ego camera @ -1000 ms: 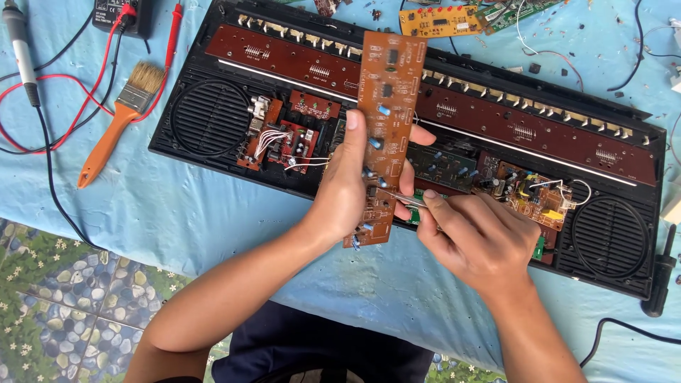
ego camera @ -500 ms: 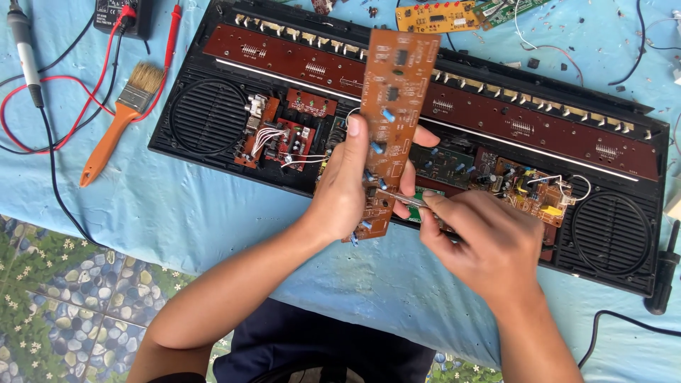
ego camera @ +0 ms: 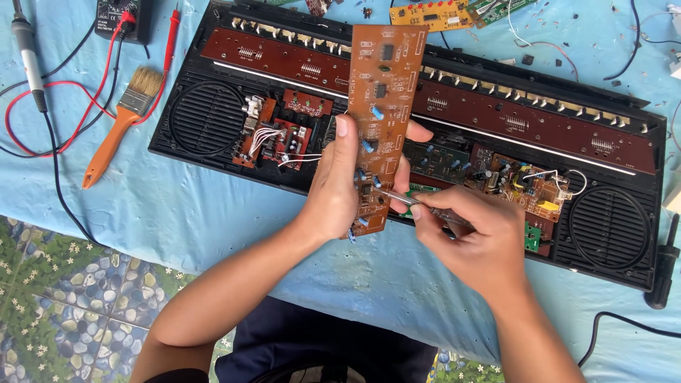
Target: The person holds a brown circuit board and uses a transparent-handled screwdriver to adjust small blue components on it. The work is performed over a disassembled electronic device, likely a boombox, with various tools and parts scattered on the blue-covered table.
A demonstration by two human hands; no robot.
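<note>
Left hand (ego camera: 333,191) grips the long brown circuit board (ego camera: 381,120) upright; right hand (ego camera: 477,237), at four o'clock, pinches thin metal tweezers (ego camera: 397,196) against its lower edge, above the opened black keyboard case (ego camera: 206,117).

A long brown circuit board (ego camera: 383,106) is held upright, gripped at its lower half; a thin metal tool (ego camera: 401,196) is pressed against it there.

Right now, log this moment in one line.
left hand: holds brown circuit board | right hand: metal tool tip on board | below: opened keyboard case
</note>
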